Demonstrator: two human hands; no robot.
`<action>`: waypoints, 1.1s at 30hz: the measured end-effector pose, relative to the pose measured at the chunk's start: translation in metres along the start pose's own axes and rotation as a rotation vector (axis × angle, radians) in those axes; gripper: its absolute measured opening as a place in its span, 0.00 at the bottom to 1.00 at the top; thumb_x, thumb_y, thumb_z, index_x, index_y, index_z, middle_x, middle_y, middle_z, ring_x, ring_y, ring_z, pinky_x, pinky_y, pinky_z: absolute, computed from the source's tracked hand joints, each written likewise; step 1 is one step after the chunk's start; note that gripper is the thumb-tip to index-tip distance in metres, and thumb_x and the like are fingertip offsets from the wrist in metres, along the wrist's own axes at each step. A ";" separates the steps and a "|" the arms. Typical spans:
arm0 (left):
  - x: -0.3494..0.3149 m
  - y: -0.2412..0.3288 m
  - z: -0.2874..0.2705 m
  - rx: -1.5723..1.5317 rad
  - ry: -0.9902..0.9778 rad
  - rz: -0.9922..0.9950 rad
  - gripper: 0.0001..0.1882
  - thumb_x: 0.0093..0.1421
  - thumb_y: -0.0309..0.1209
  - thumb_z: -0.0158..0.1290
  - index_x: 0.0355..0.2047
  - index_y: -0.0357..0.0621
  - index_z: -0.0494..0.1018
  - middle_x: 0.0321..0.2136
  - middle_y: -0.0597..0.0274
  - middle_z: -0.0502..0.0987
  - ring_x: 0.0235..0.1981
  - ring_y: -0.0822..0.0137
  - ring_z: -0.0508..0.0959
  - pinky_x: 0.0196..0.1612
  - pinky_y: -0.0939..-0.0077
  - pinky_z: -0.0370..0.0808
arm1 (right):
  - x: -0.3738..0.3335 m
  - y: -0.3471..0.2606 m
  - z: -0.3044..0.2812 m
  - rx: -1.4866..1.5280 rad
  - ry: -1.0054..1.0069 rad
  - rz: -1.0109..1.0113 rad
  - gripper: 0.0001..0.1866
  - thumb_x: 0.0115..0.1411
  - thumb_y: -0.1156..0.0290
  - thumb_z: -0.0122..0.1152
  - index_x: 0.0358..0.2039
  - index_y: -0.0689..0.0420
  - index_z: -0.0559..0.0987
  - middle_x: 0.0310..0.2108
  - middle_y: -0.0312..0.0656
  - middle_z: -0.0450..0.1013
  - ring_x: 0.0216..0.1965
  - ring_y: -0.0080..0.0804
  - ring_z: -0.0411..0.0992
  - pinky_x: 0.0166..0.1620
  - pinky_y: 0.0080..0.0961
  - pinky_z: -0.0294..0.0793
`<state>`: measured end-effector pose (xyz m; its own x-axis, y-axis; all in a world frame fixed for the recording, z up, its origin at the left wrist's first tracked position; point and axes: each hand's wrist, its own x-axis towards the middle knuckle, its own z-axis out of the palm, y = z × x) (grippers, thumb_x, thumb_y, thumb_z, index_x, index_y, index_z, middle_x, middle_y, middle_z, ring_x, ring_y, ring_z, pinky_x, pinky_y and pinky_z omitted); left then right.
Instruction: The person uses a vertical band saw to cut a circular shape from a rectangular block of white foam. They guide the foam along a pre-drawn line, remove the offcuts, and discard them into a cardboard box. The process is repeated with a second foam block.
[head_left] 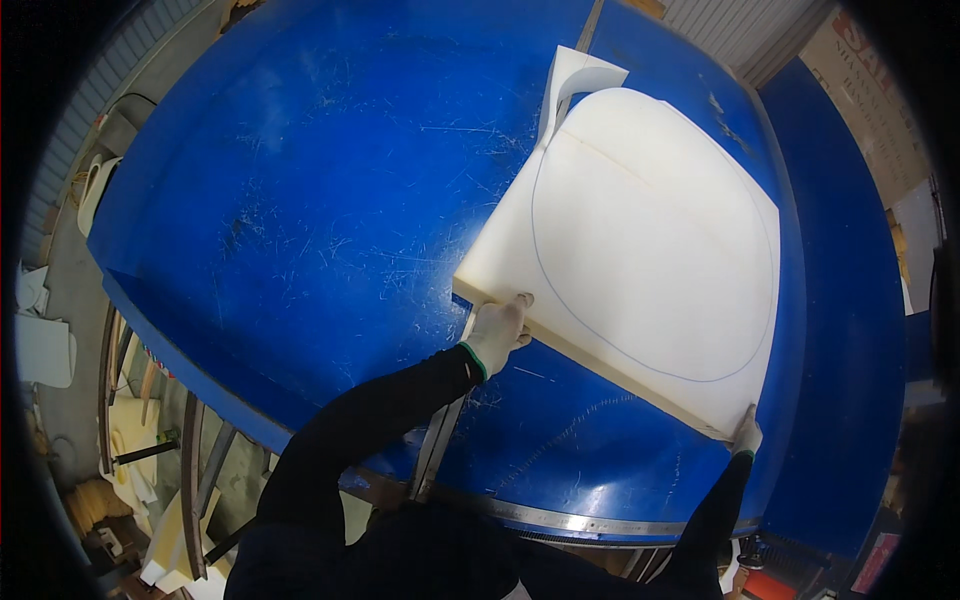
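Observation:
A thick cream-white foam slab (655, 220) lies on the blue table, with a rounded outline drawn on its top in blue. Its far edge is curved; its left near corner is square. My left hand (498, 335), in a pale glove with a green cuff edge, grips the slab's near edge close to that corner, fingertips on top. At the slab's near right corner my right hand (747, 432), also gloved, is closed round the edge, its fingers partly hidden. Against the far left side of the slab stands a curved foam offcut (572, 78), beside a thin metal strip (595, 25).
The blue tabletop (330, 180) is scratched. A metal bar (437, 445) crosses its near part, and a metal ruler strip (590, 522) runs along the front edge. A blue upright panel (840, 300) stands at right. Foam scraps (135, 445) lie below the table's left side.

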<state>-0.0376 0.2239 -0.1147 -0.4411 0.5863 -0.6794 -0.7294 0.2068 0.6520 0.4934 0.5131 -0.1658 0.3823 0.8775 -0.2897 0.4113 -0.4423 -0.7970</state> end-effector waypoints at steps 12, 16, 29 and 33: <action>0.023 0.003 -0.004 0.057 0.049 0.061 0.18 0.64 0.44 0.56 0.32 0.39 0.70 0.24 0.65 0.66 0.23 0.68 0.70 0.33 0.71 0.76 | -0.010 0.010 -0.003 -0.059 -0.038 -0.021 0.38 0.62 0.32 0.54 0.50 0.58 0.76 0.45 0.46 0.77 0.40 0.46 0.78 0.35 0.53 0.79; 0.026 0.010 -0.007 0.141 -0.028 0.043 0.29 0.66 0.46 0.51 0.58 0.36 0.66 0.51 0.48 0.74 0.49 0.53 0.78 0.56 0.58 0.75 | -0.021 0.013 0.000 -0.053 -0.044 -0.028 0.36 0.63 0.34 0.55 0.48 0.60 0.76 0.42 0.46 0.78 0.38 0.44 0.78 0.32 0.49 0.78; 0.037 0.032 -0.003 0.170 0.022 0.088 0.33 0.65 0.48 0.52 0.58 0.30 0.65 0.53 0.43 0.72 0.51 0.49 0.78 0.57 0.57 0.74 | -0.047 0.026 0.002 -0.039 -0.063 -0.055 0.38 0.63 0.32 0.53 0.49 0.60 0.75 0.42 0.47 0.77 0.39 0.45 0.79 0.30 0.48 0.80; 0.044 0.037 -0.006 0.170 0.032 0.115 0.33 0.64 0.48 0.52 0.58 0.29 0.66 0.52 0.42 0.72 0.49 0.48 0.78 0.54 0.58 0.76 | -0.063 0.022 0.009 -0.062 -0.038 -0.057 0.35 0.65 0.36 0.53 0.45 0.61 0.75 0.40 0.47 0.78 0.34 0.41 0.79 0.25 0.39 0.79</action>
<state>-0.0870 0.2524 -0.1221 -0.5351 0.5889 -0.6057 -0.5755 0.2707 0.7717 0.4713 0.4499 -0.1700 0.3259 0.9072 -0.2660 0.4822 -0.4015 -0.7786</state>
